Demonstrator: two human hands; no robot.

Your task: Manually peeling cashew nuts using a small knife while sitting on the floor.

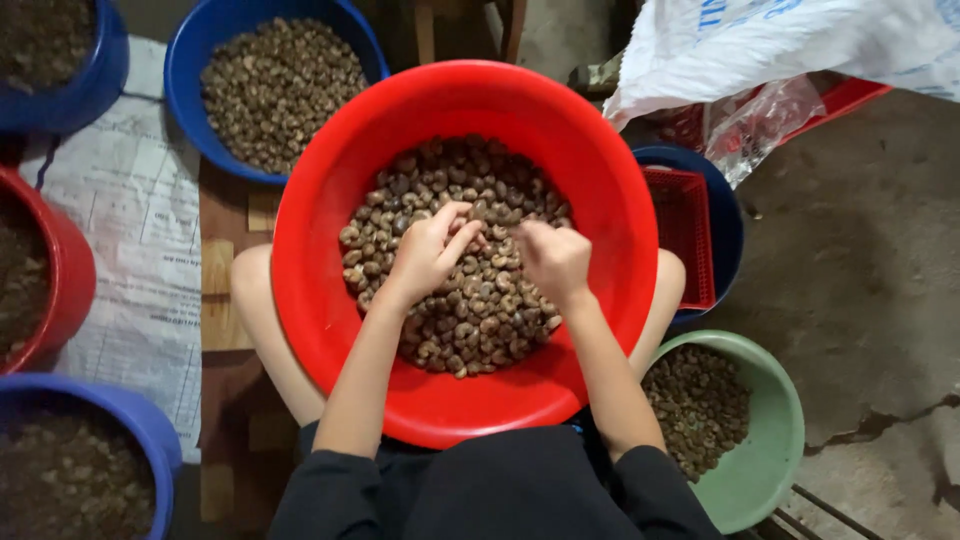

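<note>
The brown nuts (470,300) fill the red basin (330,300) on the person's lap, where the left hand (425,255) rests with fingers loosely curled on them and the right hand (555,258) pinches some, while a green bowl (770,450) and blue tub (190,70) of nuts sit nearby.

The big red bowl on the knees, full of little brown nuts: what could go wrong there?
The round red plastic bowl seems to rest on the person's knees, so it could tip and spill the small brown nuts. Both hands, the left hand and the right hand, dig in the pile, so nuts might get flicked over the rim, perhaps into the round green plastic bowl below.
</note>
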